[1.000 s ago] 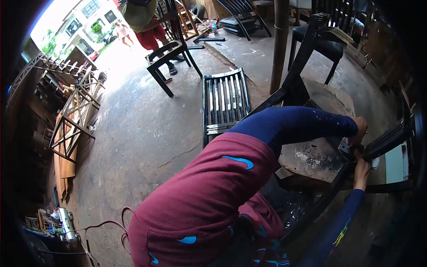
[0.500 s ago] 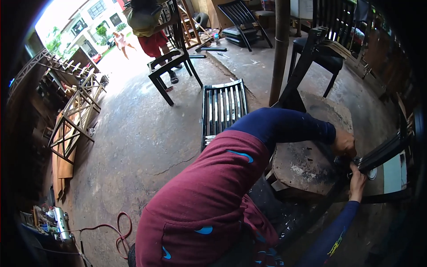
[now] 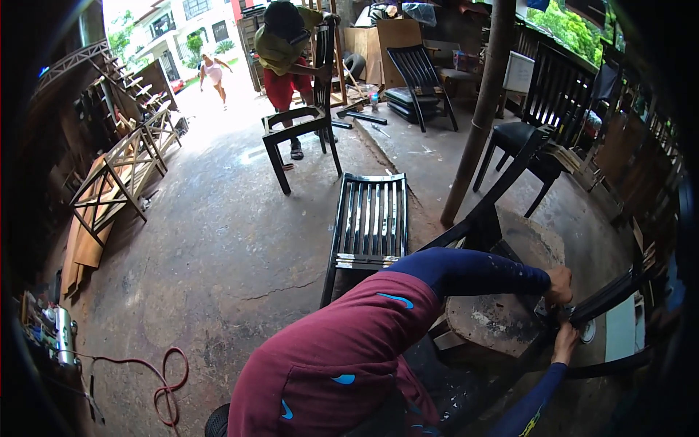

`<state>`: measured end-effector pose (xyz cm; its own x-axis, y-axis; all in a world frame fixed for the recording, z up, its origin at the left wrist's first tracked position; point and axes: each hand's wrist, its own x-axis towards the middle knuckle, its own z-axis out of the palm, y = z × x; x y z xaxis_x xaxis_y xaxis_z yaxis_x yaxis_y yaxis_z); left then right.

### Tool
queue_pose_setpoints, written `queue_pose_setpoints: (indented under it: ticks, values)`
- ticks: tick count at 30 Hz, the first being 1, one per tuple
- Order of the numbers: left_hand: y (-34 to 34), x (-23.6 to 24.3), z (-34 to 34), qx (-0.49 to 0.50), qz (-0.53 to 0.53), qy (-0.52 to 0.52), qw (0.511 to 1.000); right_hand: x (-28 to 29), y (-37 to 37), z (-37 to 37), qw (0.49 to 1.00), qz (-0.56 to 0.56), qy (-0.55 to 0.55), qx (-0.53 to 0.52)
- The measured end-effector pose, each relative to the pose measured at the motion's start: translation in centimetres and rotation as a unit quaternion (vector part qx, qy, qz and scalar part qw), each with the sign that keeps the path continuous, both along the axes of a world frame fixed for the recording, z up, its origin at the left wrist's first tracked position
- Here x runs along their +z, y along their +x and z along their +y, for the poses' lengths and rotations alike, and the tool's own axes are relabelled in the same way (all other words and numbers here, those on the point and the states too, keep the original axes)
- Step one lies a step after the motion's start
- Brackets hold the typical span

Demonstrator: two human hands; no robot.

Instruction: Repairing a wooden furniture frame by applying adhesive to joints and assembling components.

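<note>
My left hand (image 3: 559, 285) reaches across from the left in a navy sleeve, its fingers curled down over a joint of a black wooden chair frame (image 3: 611, 300). What it grips is too dark and small to make out. Just below, my right hand (image 3: 566, 342) comes up from the lower edge, its fingers closed at the same joint, close to the left fingertips. The frame lies tilted over a worn, paint-spotted low wooden stand (image 3: 502, 320). Beside the right hand is a small round whitish thing (image 3: 588, 331), with a pale flat panel (image 3: 620, 328) past it.
A slatted black chair back (image 3: 371, 218) lies ahead on the concrete floor. Beyond it a person (image 3: 287, 51) holds a seatless chair frame (image 3: 298, 131). A post (image 3: 480, 116) rises right of centre, near a black chair (image 3: 531, 138). A red hose (image 3: 167, 386) curls at the lower left.
The view has tilted up and shifted, so the background sits lower in the picture. Both my hands stay at the same frame joint. The person outside has moved closer.
</note>
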<state>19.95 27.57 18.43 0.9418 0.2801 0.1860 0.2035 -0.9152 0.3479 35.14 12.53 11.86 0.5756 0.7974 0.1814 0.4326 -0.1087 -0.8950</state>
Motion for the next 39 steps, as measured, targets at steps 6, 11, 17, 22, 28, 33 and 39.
queue_pose_setpoints:
  ticks: [6, 11, 17, 22, 28, 33, 39]
  values:
    - [2.3, 0.6, 0.3, 0.089, 0.078, -0.013, 0.993, -0.7, 1.1, 0.8, 0.995, -0.083, -0.062, 0.004]
    - [6.2, 0.0, 0.8, -0.063, 0.255, 0.162, 0.951, -4.3, 5.2, 1.2, 0.939, -0.339, 0.003, 0.056]
    - [11.3, -2.1, 2.8, -0.124, 0.272, 0.194, 0.934, -2.2, 2.2, 1.8, 0.971, -0.238, -0.008, 0.034]
    - [10.4, -3.3, 4.6, -0.171, 0.286, 0.214, 0.918, -0.8, 0.3, 2.2, 0.999, -0.047, 0.007, -0.009]
    - [5.5, -4.0, -1.4, 0.115, 0.044, -0.031, 0.992, -8.8, 9.6, 1.7, 0.835, -0.518, -0.186, -0.017]
    - [1.9, 1.7, -0.4, -0.085, 0.206, 0.154, 0.963, -4.3, 3.4, 2.5, 0.921, -0.379, -0.089, 0.008]
    - [0.8, 1.0, -4.3, 0.145, 0.066, -0.073, 0.985, -3.9, 4.2, -0.4, 0.842, -0.539, 0.002, 0.015]
